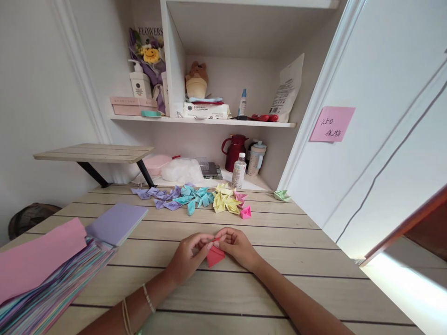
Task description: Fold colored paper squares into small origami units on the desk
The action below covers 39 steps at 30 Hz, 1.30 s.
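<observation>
Between both hands is a folded piece of red paper (pixel 215 256), its lower corner hanging toward me. My left hand (pixel 191 253) pinches its upper left edge between thumb and fingers. On the other side, my right hand (pixel 237 246) grips the upper right edge the same way, with the thumbs nearly meeting. The fingers cover the paper's top part. Beyond the hands lies a row of folded paper pieces: purple ones (pixel 167 197), turquoise ones (pixel 195 197), yellow ones (pixel 225 200) and pink ones (pixel 246 212).
A thick stack of coloured paper (pixel 66 284) and a purple paper pad (pixel 118 222) lie at the left. A raised wooden stand (pixel 94 152) is behind them. A clear bottle (pixel 239 172) stands by the shelf. One green folded piece (pixel 282 195) sits at the far right.
</observation>
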### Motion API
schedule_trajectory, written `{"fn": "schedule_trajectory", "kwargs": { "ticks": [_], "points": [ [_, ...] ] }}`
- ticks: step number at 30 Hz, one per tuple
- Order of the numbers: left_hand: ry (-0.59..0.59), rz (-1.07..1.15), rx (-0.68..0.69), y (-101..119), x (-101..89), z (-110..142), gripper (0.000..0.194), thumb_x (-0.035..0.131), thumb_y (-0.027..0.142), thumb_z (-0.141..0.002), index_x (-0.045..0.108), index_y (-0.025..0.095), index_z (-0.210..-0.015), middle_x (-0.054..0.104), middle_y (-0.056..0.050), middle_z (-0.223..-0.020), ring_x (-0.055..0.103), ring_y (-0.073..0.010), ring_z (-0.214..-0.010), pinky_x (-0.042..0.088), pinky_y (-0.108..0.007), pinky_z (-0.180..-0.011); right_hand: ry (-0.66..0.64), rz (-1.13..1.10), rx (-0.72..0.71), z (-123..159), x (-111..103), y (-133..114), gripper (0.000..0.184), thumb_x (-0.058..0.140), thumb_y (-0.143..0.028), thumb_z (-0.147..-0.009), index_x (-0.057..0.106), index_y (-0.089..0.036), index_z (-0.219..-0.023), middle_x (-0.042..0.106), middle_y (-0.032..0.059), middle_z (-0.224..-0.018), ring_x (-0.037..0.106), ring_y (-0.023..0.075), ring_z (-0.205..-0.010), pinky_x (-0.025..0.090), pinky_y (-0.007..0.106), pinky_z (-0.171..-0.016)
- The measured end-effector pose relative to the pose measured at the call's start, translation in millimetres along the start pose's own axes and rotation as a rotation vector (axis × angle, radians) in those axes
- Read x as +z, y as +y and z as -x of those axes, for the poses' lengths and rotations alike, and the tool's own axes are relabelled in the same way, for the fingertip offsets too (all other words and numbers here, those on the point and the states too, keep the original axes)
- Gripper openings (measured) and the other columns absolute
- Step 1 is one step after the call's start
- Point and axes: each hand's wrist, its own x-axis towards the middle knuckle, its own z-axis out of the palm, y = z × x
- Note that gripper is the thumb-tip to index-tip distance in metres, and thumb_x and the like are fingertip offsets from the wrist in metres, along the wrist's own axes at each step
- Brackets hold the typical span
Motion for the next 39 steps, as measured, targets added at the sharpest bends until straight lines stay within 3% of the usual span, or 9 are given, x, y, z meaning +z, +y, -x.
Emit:
{"fn": "schedule_trajectory", "kwargs": {
  "ticks": [5,9,13,17,22,27,30,34,39],
  "points": [
    [-0.074,0.103,-0.078,-3,2.6,2,0.052,0.073,0.028,-0.060,0.054,0.016,-0.107,0.060,-0.001,-0.075,0.054,-0.0129,-0.065,0.043,-0.022,-0.061,0.061,-0.062,-0.029,-2,-2,2,0.030,0.071,-0.036,-0.065,0.064,-0.016,-0.087,0.063,-0.0006,-0.070,0.056,0.0115,-0.064,0.043,0.026,-0.065],
    [-0.157,0.024,-0.151,-8,4.3,3,0.025,0.067,0.032,-0.065,0.063,0.014,-0.083,0.061,-0.001,-0.065,0.052,-0.0128,-0.058,0.041,-0.022,-0.055,0.055,-0.106,-0.015,-2,-2,3,0.027,0.072,-0.035,-0.065,0.060,-0.017,-0.080,0.065,0.0000,-0.070,0.058,0.0125,-0.066,0.044,0.026,-0.066],
    [-0.080,0.147,-0.165,-10,4.2,0,0.026,0.056,0.037,-0.076,0.064,0.014,-0.086,0.065,-0.004,-0.069,0.057,-0.0146,-0.059,0.044,-0.024,-0.058,0.003,-0.099,-0.045,-2,1,1,0.025,0.071,-0.035,-0.066,0.056,-0.018,-0.077,0.065,0.0006,-0.073,0.059,0.0134,-0.067,0.045,0.028,-0.068],
    [0.025,0.283,-0.155,-11,3.2,-4,0.029,0.061,0.037,-0.073,0.063,0.013,-0.090,0.067,-0.006,-0.072,0.060,-0.0153,-0.061,0.047,-0.026,-0.061,0.031,0.004,-0.108,-1,4,-3,0.023,0.073,-0.034,-0.063,0.058,-0.017,-0.070,0.063,-0.0005,-0.071,0.057,0.0122,-0.067,0.045,0.024,-0.064],
    [0.074,0.370,-0.198,-11,2.2,-6,0.026,0.068,0.036,-0.066,0.064,0.012,-0.076,0.068,-0.006,-0.066,0.060,-0.0145,-0.057,0.048,-0.026,-0.059,-0.023,-0.007,0.027,1,7,-7,0.029,0.068,-0.041,-0.067,0.059,-0.015,-0.077,0.058,-0.0038,-0.050,0.048,0.0074,-0.040,0.038,0.019,-0.041],
    [0.073,0.392,-0.253,-12,1.9,-6,0.028,0.067,0.036,-0.067,0.064,0.012,-0.079,0.067,-0.004,-0.058,0.059,-0.0136,-0.048,0.047,-0.024,-0.051,-0.021,-0.047,0.036,1,6,-6,0.032,0.070,-0.038,-0.067,0.059,-0.014,-0.085,0.063,-0.0009,-0.053,0.051,0.0080,-0.040,0.040,0.019,-0.041],
    [0.121,0.373,-0.278,-13,1.9,-5,0.030,0.064,0.039,-0.070,0.064,0.012,-0.081,0.068,-0.005,-0.060,0.062,-0.0158,-0.050,0.049,-0.026,-0.053,0.013,-0.081,0.017,1,4,-3,0.038,0.072,-0.036,-0.064,0.058,-0.015,-0.093,0.065,-0.0009,-0.058,0.053,0.0088,-0.042,0.042,0.020,-0.043],
    [0.148,0.372,-0.261,-14,1.8,-6,0.031,0.067,0.040,-0.066,0.065,0.012,-0.081,0.070,-0.007,-0.067,0.066,-0.0190,-0.060,0.052,-0.029,-0.061,0.095,-0.100,-0.029,-1,3,1,0.033,0.073,-0.037,-0.061,0.061,-0.016,-0.084,0.064,-0.0017,-0.061,0.053,0.0090,-0.044,0.044,0.022,-0.045],
    [0.130,0.374,-0.295,-12,1.3,-6,0.033,0.065,0.042,-0.067,0.065,0.012,-0.080,0.065,-0.003,-0.052,0.060,-0.0149,-0.043,0.048,-0.024,-0.047,0.150,-0.033,-0.019,-1,5,3,0.029,0.073,-0.038,-0.061,0.060,-0.016,-0.075,0.056,-0.0048,-0.048,0.044,0.0068,-0.035,0.035,0.018,-0.035]
  ]
}}
